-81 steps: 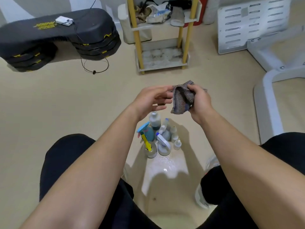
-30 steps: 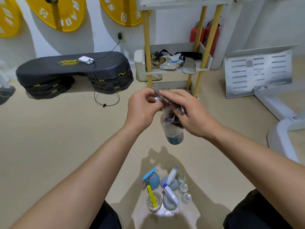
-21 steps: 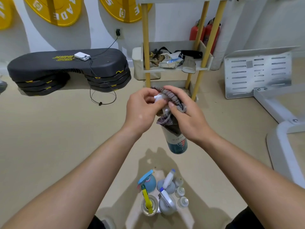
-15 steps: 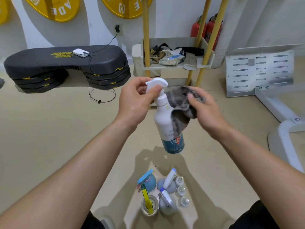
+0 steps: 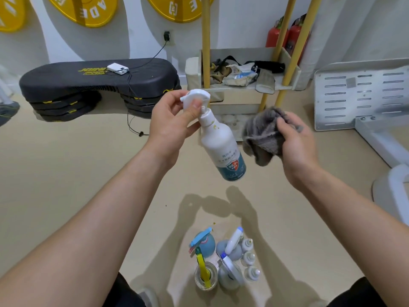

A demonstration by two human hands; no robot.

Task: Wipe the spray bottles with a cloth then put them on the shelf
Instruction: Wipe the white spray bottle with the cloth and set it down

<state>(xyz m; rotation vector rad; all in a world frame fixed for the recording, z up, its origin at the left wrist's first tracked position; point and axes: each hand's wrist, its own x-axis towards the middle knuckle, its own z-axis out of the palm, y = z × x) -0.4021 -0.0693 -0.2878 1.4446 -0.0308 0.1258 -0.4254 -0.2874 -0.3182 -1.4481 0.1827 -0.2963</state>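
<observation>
My left hand (image 5: 172, 122) grips the trigger head of a white spray bottle (image 5: 221, 145) with a teal label. The bottle hangs tilted in the air, its base toward the lower right. My right hand (image 5: 296, 142) holds a bunched grey cloth (image 5: 262, 131) just right of the bottle, apart from it. Several more spray bottles (image 5: 223, 260) stand clustered on the floor below, between my knees. The shelf (image 5: 285, 83), with yellow posts and pale trays, stands straight ahead behind my hands.
The shelf's tray holds rags and a crumpled packet (image 5: 240, 75). A black stepper bench (image 5: 97, 78) with a white device sits at left. A white perforated panel (image 5: 363, 91) and frame stand at right. Red extinguishers (image 5: 285, 33) are behind the shelf.
My left hand picked the white bottle off the floor and my right hand rubbed it with the cloth. The cloth has now pulled away to the right of the bottle.
</observation>
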